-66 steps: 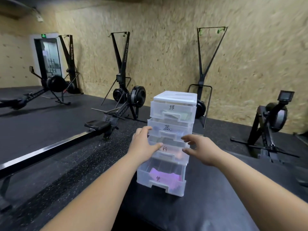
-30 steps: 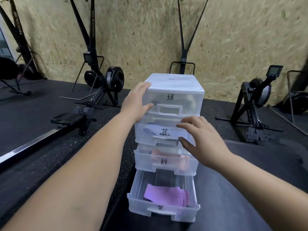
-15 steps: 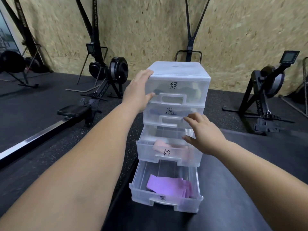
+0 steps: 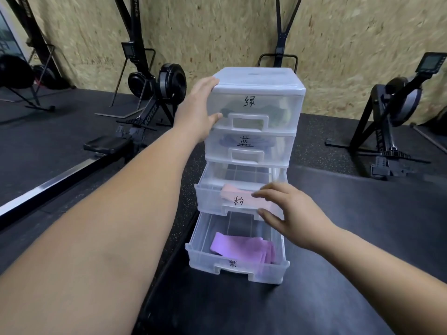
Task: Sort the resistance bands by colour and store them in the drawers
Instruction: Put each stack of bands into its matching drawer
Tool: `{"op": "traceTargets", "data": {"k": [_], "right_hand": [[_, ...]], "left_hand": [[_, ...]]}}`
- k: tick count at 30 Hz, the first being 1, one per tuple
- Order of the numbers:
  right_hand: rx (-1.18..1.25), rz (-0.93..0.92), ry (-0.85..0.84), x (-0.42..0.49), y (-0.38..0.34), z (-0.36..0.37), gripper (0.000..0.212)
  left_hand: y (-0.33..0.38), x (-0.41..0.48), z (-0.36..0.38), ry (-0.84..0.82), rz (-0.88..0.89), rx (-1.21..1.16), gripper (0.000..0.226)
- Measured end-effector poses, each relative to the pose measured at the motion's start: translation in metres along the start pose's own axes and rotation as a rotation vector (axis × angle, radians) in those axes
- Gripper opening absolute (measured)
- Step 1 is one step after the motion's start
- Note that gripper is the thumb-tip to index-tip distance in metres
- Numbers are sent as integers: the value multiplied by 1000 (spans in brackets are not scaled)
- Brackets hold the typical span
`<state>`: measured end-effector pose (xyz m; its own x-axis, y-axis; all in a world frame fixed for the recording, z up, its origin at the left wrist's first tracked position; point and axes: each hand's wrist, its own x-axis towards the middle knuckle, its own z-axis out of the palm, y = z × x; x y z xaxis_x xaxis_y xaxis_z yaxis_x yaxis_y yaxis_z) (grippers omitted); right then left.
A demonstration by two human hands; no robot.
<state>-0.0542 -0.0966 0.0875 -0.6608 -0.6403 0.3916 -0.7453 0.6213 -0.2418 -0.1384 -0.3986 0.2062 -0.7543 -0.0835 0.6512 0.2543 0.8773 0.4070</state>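
Observation:
A clear plastic drawer unit (image 4: 256, 79) with four labelled drawers stands on a black mat. My left hand (image 4: 198, 110) grips its upper left corner, beside the top drawer (image 4: 278, 105), where dark green bands show through. The second drawer (image 4: 249, 151) is pushed in and holds blue bands. The third drawer (image 4: 210, 197) is partly out with pink bands (image 4: 232, 191) inside; my right hand (image 4: 287, 213) rests on its front edge, fingers spread. The bottom drawer (image 4: 237, 262) is pulled far out and holds purple bands (image 4: 242, 246).
Rowing machines stand behind: one (image 4: 150, 97) at the left and one (image 4: 391, 112) at the right. A long metal rail (image 4: 48, 182) runs along the floor at the left. A chipboard wall (image 4: 217, 32) closes off the back.
The camera came closer and tilted down. My left hand went up from the third drawer to the unit's top corner. The blue drawer was pushed in, and my right hand dropped to the pink drawer.

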Motion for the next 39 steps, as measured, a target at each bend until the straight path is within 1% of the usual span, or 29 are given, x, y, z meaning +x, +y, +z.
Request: {"op": "traceTargets", "data": {"k": [3,6,10,15,17,19,22,26,28,30,32,34,36,39], "right_hand": [[-44,54,-70,-15,3,19,41],[-126,81,-58,-11,9,29,44],[-163,104,-65,12,26,35,49],[-222,145,-166,41,52,41,68],[-226,151,-176,46,58,42,70],[-213,140,-191,44,58,42,70],[-121,136,-216,31,50,40,66],[65,71,-199,-4,22,29,52],[190,59,-262,-30,2,26,40],[248,45,-363,-57,-18,25,31],[159,28,-475,-78,-30,31,32],[-3,0,-533,-92,-35,39,41],[-80,-15,-540,-97,-35,48,47],[-87,0,-477,-87,-27,54,52]], "left_hand": [[1,-2,1,2,6,1,80],[4,-3,1,10,8,5,79],[5,-4,2,19,11,17,78],[4,-5,7,41,10,11,77],[4,-4,9,47,11,6,77],[4,-5,10,52,8,0,77],[3,-8,12,56,6,-4,79],[7,-11,12,46,-19,1,78],[10,-12,10,44,-29,9,77],[13,-13,8,44,-32,17,76],[13,-14,7,41,-37,17,75],[15,-15,6,45,-34,20,74],[16,-15,5,46,-35,20,74],[17,-16,5,42,-42,14,74]]}}
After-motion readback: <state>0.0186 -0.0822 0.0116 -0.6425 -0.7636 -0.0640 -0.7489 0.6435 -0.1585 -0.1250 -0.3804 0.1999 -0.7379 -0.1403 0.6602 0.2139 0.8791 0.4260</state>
